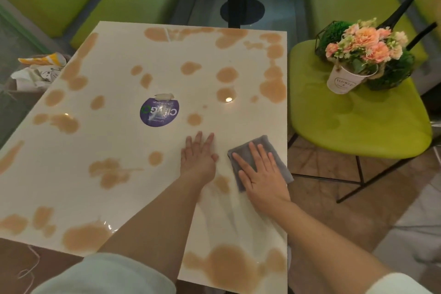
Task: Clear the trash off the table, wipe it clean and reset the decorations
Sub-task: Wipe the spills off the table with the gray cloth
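Both hands are lying flat: right hand (263,175) pressing the cloth (260,148), left hand (199,154) bracing the counter (119,74). She's wiping; stains (226,75) probably needing wider sweeps next.

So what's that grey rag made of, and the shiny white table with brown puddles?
The grey rag under the right hand looks like soft cloth, maybe microfibre: matte, limp edges. The white table seems a hard, glossy stone or laminate top; it mirrors a ceiling light and the brown puddles bead on it.
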Motion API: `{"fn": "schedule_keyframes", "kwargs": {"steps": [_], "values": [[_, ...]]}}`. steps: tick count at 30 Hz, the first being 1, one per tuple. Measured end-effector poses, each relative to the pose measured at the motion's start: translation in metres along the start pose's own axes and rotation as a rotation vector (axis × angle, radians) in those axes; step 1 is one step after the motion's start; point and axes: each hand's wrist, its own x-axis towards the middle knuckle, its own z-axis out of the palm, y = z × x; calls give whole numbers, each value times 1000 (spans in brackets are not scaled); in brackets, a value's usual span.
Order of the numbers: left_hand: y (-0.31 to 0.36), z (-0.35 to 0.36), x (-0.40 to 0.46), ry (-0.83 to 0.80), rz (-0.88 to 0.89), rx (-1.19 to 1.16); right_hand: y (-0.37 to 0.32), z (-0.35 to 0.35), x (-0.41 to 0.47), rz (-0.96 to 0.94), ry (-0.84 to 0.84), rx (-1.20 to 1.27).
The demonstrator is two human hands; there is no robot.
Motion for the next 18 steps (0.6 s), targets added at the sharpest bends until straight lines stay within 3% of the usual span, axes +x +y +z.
{"fn": "schedule_keyframes", "kwargs": {"steps": [3,8,14,18], "values": [[1,-2,-1,-15,-2,-14,15,-5,1,2,-16,-33],[2,-2,-1,-11,-14,-18,15,-12,34,183,3,-86],[-1,0,-2,-4,-11,-17,-12,3,-15,-39,-45,-59],[0,1,-1,-5,-21,-19,11,-7,3,68,-18,-82]]}}
